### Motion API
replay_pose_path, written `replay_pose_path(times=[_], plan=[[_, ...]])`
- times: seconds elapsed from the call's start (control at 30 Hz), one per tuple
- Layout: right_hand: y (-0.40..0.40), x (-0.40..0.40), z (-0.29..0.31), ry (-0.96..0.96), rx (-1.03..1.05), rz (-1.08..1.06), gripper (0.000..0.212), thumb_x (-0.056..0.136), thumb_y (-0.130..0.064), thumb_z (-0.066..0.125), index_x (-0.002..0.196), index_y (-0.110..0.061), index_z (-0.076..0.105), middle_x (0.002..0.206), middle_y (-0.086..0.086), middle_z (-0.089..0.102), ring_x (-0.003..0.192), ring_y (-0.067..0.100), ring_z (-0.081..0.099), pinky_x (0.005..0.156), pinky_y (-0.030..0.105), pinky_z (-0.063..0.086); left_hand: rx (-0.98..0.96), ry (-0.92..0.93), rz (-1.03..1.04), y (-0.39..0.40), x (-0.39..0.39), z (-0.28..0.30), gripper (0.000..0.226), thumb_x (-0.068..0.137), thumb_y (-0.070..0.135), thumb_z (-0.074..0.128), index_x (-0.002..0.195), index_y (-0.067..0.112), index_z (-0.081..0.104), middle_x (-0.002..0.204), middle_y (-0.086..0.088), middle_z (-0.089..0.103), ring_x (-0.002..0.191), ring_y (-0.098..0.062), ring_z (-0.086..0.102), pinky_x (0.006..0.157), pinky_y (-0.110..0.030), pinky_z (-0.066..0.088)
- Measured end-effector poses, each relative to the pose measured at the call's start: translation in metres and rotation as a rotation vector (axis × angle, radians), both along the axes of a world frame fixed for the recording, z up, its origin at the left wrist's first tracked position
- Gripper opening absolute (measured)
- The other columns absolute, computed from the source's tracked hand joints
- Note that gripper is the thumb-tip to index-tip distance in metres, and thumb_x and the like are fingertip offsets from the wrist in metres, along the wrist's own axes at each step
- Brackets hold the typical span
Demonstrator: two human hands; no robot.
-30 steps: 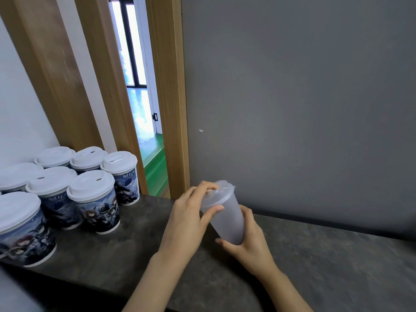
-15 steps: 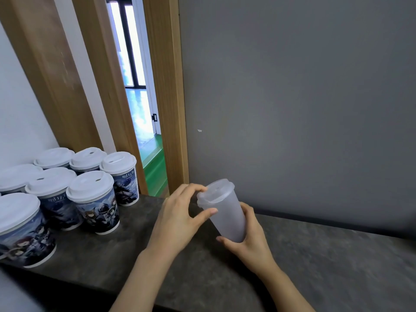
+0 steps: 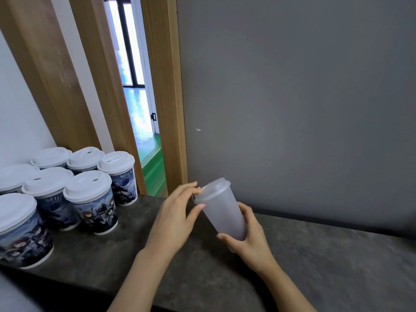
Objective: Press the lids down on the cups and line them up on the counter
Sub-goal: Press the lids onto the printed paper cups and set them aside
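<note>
frosted cup tilted, gripped by right hand, left hand touching lid.

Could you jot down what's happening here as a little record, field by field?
Setting: dark stone-look counter against a grey wall, beside a wooden doorway
Held item: frosted plastic cup with its lid on, tilted
Right hand: grips the cup's lower part
Left hand: fingertips at the lid's rim
Already on counter: printed paper cups with white lids, grouped at the left
Lid seating: cannot tell if fully pressed
</note>
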State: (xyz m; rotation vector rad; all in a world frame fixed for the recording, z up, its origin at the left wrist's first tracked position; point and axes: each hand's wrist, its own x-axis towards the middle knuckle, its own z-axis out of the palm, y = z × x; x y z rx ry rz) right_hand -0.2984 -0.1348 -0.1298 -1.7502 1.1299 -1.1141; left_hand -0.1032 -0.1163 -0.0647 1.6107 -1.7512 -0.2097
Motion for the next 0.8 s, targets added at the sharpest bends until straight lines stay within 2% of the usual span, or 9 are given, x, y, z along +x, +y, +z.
replay_pose_path(times=[0.1, 0.23, 0.37, 0.47, 0.57, 0.67, 0.8], plan=[[0.000, 0.001, -0.002, 0.027, -0.038, -0.049, 0.083, 0.058, -0.061, 0.082, 0.128, -0.047, 0.039, 0.125, -0.031, 0.047, 0.116, -0.007, 0.049, 0.094, 0.029, 0.055, -0.012, -0.007, -0.005, 0.000, 0.000, -0.005, 0.039, 0.091, 0.028, 0.064, 0.129, 0.031, 0.056, 0.134, 0.014, 0.052, 0.116, 0.004, 0.044, 0.088, -0.001, 0.027], [0.000, 0.003, -0.004, 0.045, -0.062, -0.074, 0.086, 0.054, -0.061, 0.081, 0.126, -0.048, 0.034, 0.128, -0.025, 0.045, 0.116, -0.008, 0.048, 0.098, 0.030, 0.053, -0.035, 0.006, -0.044, -0.001, -0.005, -0.010, 0.044, 0.093, 0.014, 0.062, 0.131, 0.034, 0.054, 0.138, 0.016, 0.050, 0.122, 0.003, 0.045, 0.089, 0.001, 0.027], [-0.002, 0.001, -0.002, 0.028, -0.048, -0.065, 0.087, 0.057, -0.059, 0.082, 0.127, -0.049, 0.031, 0.125, -0.028, 0.042, 0.115, -0.009, 0.047, 0.094, 0.033, 0.056, -0.087, 0.024, -0.093, 0.000, -0.018, -0.007, 0.047, 0.095, 0.012, 0.059, 0.128, 0.043, 0.050, 0.140, 0.022, 0.044, 0.124, 0.007, 0.040, 0.087, 0.005, 0.025], [0.003, -0.013, 0.002, 0.012, -0.080, -0.100, 0.083, 0.063, -0.057, 0.082, 0.129, -0.051, 0.032, 0.122, -0.033, 0.043, 0.116, -0.009, 0.047, 0.090, 0.022, 0.055, -0.107, 0.006, -0.190, 0.002, -0.031, 0.000, 0.049, 0.093, 0.018, 0.062, 0.122, 0.053, 0.044, 0.137, 0.035, 0.035, 0.121, 0.024, 0.032, 0.084, 0.008, 0.026], [0.016, -0.044, 0.000, -0.020, -0.112, -0.207, 0.081, 0.066, -0.049, 0.085, 0.131, -0.050, 0.037, 0.123, -0.031, 0.046, 0.118, -0.003, 0.051, 0.086, 0.020, 0.055, -0.063, -0.036, -0.317, 0.004, -0.054, 0.003, 0.042, 0.091, 0.037, 0.063, 0.123, 0.054, 0.043, 0.138, 0.041, 0.030, 0.119, 0.032, 0.023, 0.085, 0.007, 0.023], [0.031, -0.088, -0.002, -0.069, -0.135, -0.338, 0.079, 0.064, -0.036, 0.086, 0.129, -0.048, 0.042, 0.125, -0.022, 0.053, 0.117, 0.002, 0.056, 0.087, 0.018, 0.052, -0.066, 0.002, -0.443, 0.006, -0.095, 0.008, 0.041, 0.089, 0.037, 0.066, 0.124, 0.048, 0.049, 0.142, 0.037, 0.034, 0.125, 0.027, 0.028, 0.090, 0.008, 0.024], [0.049, -0.141, -0.006, -0.156, -0.074, -0.428, 0.078, 0.065, -0.020, 0.084, 0.130, -0.041, 0.045, 0.125, -0.009, 0.063, 0.114, 0.013, 0.064, 0.089, 0.036, 0.057, -0.102, 0.060, -0.599, 0.014, -0.167, 0.015, 0.034, 0.089, 0.024, 0.069, 0.120, 0.035, 0.061, 0.142, 0.029, 0.041, 0.127, 0.011, 0.042, 0.104, -0.012, 0.034]])
